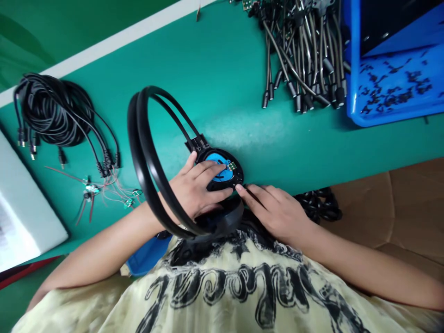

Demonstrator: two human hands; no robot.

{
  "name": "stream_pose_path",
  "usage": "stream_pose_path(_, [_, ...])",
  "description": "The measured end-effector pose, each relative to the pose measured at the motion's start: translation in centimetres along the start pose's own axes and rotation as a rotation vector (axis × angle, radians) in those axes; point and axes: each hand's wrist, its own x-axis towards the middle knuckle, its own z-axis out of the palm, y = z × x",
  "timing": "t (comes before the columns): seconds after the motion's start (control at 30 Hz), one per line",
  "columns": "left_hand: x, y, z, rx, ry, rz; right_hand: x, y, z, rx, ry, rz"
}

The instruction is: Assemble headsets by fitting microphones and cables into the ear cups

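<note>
A pair of black headphones [140,138] rests at the table's near edge, its double headband arching up over my left forearm. One ear cup is opened, showing a blue disc [225,175] and a small green circuit board [232,166]. My left hand [199,185] reaches through the band and grips this ear cup, fingers spread over the disc and rim. The second ear cup [229,215] hangs nearer my body, under that hand. At the opened cup's lower right rim, my right hand [274,206] pinches with its fingertips; its thumb is hidden.
Coiled black cables [52,111] with plugs lie at the left, their thin wires ending in small circuit boards [129,202]. Several metal gooseneck stems [305,60] lie at the back right, beside a blue tray [357,111] of small black parts. A cardboard box [367,203] stands below the table edge.
</note>
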Motion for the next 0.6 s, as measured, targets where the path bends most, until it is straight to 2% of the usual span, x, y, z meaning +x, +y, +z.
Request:
stream_pose_path(0.2, [0.0, -0.3, -0.1, -0.003, 0.01, 0.04, 0.4, 0.0, -0.5, -0.084, 0.03, -0.019])
stream_pose_path(0.33, [0.1, -0.4, 0.3, 0.021, 0.066, 0.051, 1.1, -0.5, -0.4, -0.147, 0.043, -0.08])
stream_pose_path(0.5, [0.2, -0.4, 0.8, -0.002, 0.074, 0.048, 1.7, -0.4, 0.2, -0.126, 0.059, -0.132])
stream_pose_path(0.6, [0.0, -0.5, 1.1, -0.031, 0.127, 0.024, 1.6, 0.2, -0.2, -0.113, 0.047, -0.162])
